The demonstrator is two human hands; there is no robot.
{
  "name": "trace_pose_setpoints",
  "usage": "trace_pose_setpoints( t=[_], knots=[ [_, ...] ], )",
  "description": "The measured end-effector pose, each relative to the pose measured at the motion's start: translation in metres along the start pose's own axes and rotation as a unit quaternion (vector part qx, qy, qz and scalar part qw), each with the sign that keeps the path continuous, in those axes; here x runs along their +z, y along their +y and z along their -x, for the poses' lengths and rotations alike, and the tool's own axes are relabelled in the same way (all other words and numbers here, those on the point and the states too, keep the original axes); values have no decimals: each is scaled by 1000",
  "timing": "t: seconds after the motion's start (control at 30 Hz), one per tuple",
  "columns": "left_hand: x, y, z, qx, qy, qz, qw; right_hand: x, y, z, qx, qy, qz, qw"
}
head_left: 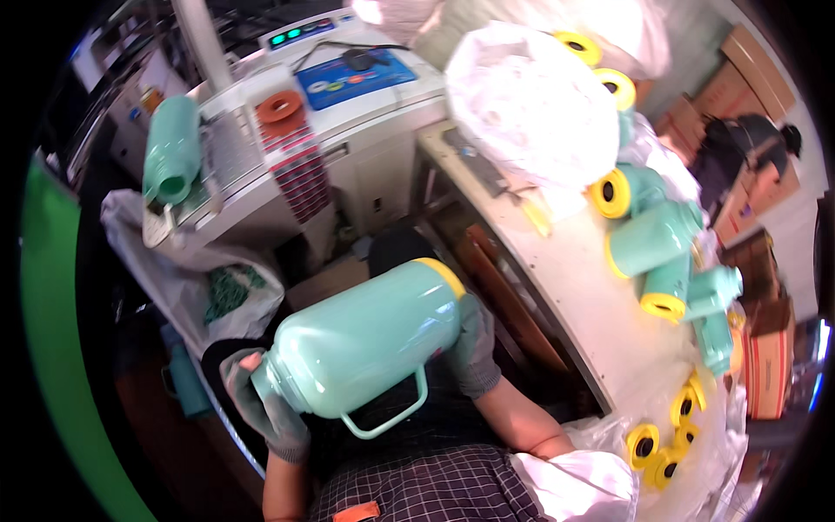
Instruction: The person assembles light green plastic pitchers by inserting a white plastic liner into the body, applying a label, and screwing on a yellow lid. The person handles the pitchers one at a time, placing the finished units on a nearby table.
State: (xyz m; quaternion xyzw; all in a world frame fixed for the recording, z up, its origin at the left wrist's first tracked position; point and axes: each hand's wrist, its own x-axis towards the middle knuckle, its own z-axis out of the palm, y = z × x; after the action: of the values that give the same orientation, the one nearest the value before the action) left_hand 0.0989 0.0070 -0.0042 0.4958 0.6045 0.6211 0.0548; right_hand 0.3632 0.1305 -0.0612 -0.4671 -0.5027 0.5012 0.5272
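Observation:
Across my lap I hold a large mint-green thermos jug (357, 339) lying on its side, its looped handle toward me. A yellow ring (442, 275) is fitted round its base at the right end. My left hand (265, 404), in a grey glove, is closed round the narrow neck at the left. Gripping the base end is my right hand (474, 344), also gloved; its fingers are partly hidden behind the jug.
A machine (374, 96) with a lit display stands ahead, a mint-green jug body (172, 143) at its left. On the bench (570, 287) at right lie several mint-green jugs (657, 237) and a white sack (531, 113). Yellow rings (644, 445) lie in clear plastic. A person (748, 161) is far right.

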Motion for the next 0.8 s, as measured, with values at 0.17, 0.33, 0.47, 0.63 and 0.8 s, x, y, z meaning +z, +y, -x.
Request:
trace_pose_setpoints(
  t=[0.17, 0.33, 0.47, 0.63, 0.8],
  knots=[
    [24, 19, -27, 280, -35, 13, 959, -22, -47, -44, 107, -41, -458, 882],
    [43, 28, -22, 142, -142, -2, 980, -166, -55, -145, -110, 172, -462, 863],
    [50, 16, 8, 7, -187, 24, 982, -255, -116, -247, -120, 239, -546, 794],
    [64, 15, 13, -104, -192, 22, 976, -308, -112, -309, -26, 359, -552, 752],
    [39, -3, 8, -50, -175, -56, 982, -170, -43, -217, -153, 114, -306, 933]
  ],
)
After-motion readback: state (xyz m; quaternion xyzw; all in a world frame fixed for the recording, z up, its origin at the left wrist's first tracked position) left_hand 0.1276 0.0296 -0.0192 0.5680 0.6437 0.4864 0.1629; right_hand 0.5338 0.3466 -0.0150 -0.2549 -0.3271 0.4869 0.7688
